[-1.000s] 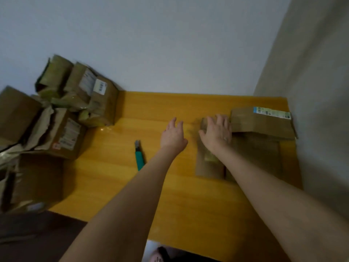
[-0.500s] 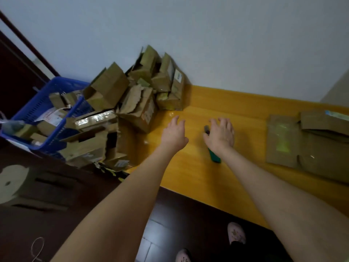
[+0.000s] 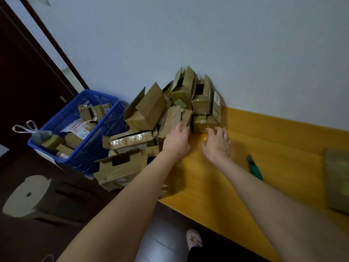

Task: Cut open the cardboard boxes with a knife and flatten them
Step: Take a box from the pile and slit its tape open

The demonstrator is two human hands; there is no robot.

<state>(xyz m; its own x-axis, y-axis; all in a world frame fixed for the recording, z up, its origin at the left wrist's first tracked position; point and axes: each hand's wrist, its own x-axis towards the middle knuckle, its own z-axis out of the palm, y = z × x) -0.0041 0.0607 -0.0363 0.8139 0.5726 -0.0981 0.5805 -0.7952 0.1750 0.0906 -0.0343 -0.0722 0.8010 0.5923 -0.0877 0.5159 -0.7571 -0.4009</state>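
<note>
Head view: cardboard box pile at tabletop end.
Left hand, right hand spread wide, empty, at pile edge; utility knife nearby.

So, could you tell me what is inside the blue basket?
The blue basket holds small cardboard boxes and a labelled parcel; whatever sits beneath them is covered.

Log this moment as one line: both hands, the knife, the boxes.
phase: picking a box | left hand: open, at box pile | right hand: open, beside pile | knife: on table, untouched | flattened cardboard: table's right end
</note>
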